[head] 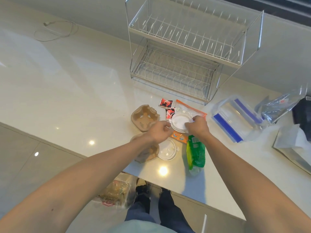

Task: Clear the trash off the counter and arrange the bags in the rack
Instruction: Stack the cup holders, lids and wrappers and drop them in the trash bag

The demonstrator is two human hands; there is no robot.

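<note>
A stack of white lids is held over the counter by both hands. The left hand is closed on the stack's rim at 9 o'clock, and the right hand is closed on it at 3 o'clock. Under the stack an orange-edged bag is seen, lying flat, its long side running from 10 to 4 o'clock. Red packets are found at 11 o'clock from the stack. A brown cup tray lies at 9 o'clock, with its cup holes empty. A second tray is partly hidden by the left arm. One more lid lies flat at 6 o'clock. A green bag is laid beside it, pointing from 12 to 6 o'clock. Clear bags with blue strips are piled at 3 o'clock. The wire rack is stood at 12 o'clock, and both its shelves are empty.
</note>
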